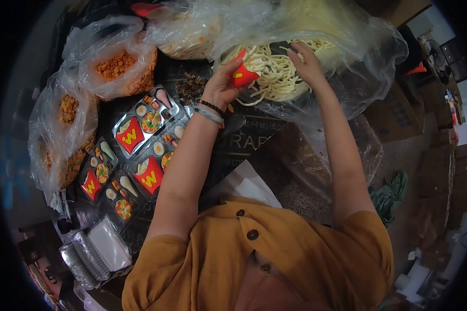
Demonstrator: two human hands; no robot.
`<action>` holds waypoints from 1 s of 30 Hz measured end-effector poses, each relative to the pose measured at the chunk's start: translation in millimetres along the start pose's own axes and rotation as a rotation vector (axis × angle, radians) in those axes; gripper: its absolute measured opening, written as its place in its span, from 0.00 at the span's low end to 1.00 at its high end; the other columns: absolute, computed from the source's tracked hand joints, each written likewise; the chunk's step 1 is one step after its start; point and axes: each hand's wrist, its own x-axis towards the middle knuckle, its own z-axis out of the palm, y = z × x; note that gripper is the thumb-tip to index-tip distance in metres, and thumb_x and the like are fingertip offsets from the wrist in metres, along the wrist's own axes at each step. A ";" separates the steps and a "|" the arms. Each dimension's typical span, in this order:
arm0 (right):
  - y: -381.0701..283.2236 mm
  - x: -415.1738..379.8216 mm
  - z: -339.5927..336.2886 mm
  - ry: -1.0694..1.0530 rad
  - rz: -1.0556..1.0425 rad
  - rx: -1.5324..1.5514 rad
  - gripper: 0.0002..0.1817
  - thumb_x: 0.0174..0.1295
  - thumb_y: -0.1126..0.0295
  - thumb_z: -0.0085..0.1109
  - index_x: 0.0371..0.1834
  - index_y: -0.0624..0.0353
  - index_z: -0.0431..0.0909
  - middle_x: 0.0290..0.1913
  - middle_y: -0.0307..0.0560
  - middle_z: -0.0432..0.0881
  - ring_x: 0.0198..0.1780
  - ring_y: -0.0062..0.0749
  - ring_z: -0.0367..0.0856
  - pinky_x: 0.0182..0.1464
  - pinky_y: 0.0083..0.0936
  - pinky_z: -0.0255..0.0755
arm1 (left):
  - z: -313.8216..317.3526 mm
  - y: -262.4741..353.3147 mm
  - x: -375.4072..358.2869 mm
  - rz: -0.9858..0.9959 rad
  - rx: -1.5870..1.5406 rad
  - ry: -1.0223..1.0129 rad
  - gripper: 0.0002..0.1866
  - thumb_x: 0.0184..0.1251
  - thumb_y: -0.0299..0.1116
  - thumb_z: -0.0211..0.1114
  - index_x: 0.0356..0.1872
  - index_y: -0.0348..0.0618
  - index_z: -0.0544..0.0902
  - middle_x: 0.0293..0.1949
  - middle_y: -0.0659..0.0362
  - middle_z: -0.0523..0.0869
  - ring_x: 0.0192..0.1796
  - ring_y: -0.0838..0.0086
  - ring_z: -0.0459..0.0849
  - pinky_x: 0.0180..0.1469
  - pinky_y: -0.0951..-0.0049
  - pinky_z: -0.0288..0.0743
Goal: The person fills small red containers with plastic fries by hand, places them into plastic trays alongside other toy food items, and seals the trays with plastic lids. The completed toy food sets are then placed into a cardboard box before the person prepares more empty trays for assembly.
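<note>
Near the top centre my left hand point(224, 85) is closed on a red packet point(243, 75) with a yellow mark, tilted beside a heap of pale sticks. My right hand point(307, 63) reaches over the pale sticks point(277, 78), its fingers bent at a dark piece point(280, 47) in the heap; whether it grips anything is too small to tell. The sticks lie in a large clear plastic bag point(347, 46). Left of my left wrist, a clear tray point(131, 136) holds a red packet, a round pizza-like piece, an egg-like piece and other small food-like pieces.
More filled trays point(149, 176) lie at the left. Plastic bags of orange pieces point(117, 70) stand at the upper left. Small brown pieces point(191, 87) are piled left of my left hand. Stacked clear trays point(91, 254) sit at the lower left, and a cardboard box point(399, 116) stands at the right.
</note>
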 end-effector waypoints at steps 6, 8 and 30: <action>-82.3 -11.6 -5.0 -0.536 0.694 1.356 0.24 0.66 0.54 0.46 0.59 0.59 0.68 0.49 0.43 0.75 0.43 0.23 0.73 0.47 0.21 0.68 | -2.4 0.4 -0.9 0.069 0.048 -0.108 0.25 0.56 0.31 0.66 0.54 0.39 0.68 0.48 0.51 0.76 0.49 0.61 0.78 0.46 0.62 0.78; -85.3 -9.7 -2.3 -0.616 0.750 1.451 0.23 0.65 0.56 0.49 0.58 0.59 0.70 0.45 0.41 0.77 0.38 0.20 0.73 0.41 0.18 0.70 | -2.0 0.6 -4.8 0.261 0.140 0.028 0.22 0.54 0.28 0.67 0.49 0.37 0.70 0.46 0.52 0.77 0.45 0.64 0.80 0.43 0.66 0.79; -105.5 15.7 -52.4 -0.108 -0.058 -0.211 0.16 0.61 0.69 0.53 0.51 0.60 0.75 0.38 0.50 0.82 0.39 0.28 0.81 0.40 0.20 0.73 | -9.4 -5.9 -71.8 0.167 -0.086 -0.013 0.22 0.54 0.29 0.67 0.49 0.35 0.71 0.44 0.53 0.79 0.44 0.64 0.81 0.43 0.63 0.80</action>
